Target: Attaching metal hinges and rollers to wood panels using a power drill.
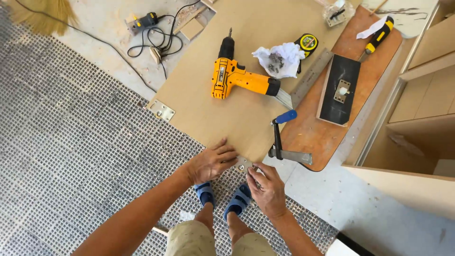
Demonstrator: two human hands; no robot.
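At the lower middle of the frame, a small silver metal corner plate point(242, 164) sits on the near corner of a large pale tan wooden board point(237, 76). The left hand point(212, 162) lies flat, fingers spread, pressing on the board's edge just beside the plate and touching it. The right hand point(268, 188) has its fingertips pinched together at the plate's right edge, seemingly on something tiny; whether that is a screw cannot be told.

The step in hand looks like seating this plate on the corner and starting its fastener. A matching silver plate point(161, 110) already sits on the board's left corner, at centre left of the frame.

A blue-handled black bar clamp point(283, 137) grips the board's right edge to a reddish-brown rounded tabletop point(313, 132). A yellow and black cordless drill point(239, 73) lies on the board in the upper middle, well apart from both hands, beside a crumpled white bag of small hardware point(280, 58).

In my judgement, the next move calls for keeping the plate square to the corner while one hand frees itself to reach up for the drill.
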